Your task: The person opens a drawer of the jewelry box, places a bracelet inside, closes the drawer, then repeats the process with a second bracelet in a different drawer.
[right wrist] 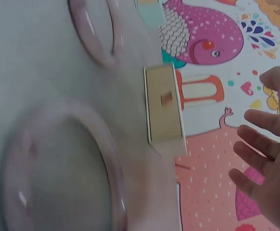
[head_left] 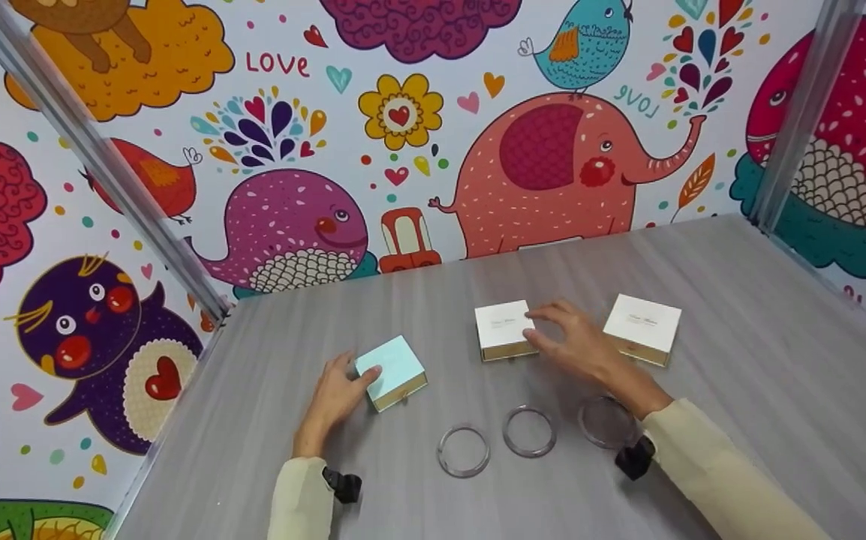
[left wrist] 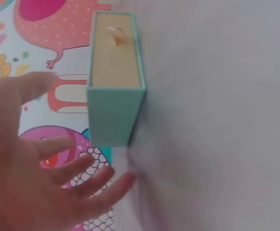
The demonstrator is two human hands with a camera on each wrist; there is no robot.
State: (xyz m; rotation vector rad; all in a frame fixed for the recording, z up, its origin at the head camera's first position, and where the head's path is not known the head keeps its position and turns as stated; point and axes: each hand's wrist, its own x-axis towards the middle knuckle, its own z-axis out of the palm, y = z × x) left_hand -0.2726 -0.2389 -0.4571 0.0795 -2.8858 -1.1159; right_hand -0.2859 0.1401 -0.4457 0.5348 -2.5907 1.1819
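Beside the mint-green box [head_left: 392,366] is my left hand [head_left: 338,394], its fingers spread; the left wrist view shows a gap between this hand and the box. A small ribbon tab [left wrist: 115,36] sticks out of the box's tan front. At the right end of the middle white box [head_left: 503,328] is my right hand [head_left: 572,343], fingers extended and apart from the box in the right wrist view. Three glassy bangles lie nearer to me: a left one [head_left: 464,451], a middle one [head_left: 529,431] and a right one [head_left: 607,422] partly under my right forearm.
Another white box [head_left: 642,328] stands to the right, just beyond my right wrist. The grey wood-grain table [head_left: 275,337] ends at a cartoon-printed wall [head_left: 418,150]. Metal posts [head_left: 801,112] rise at both back corners.
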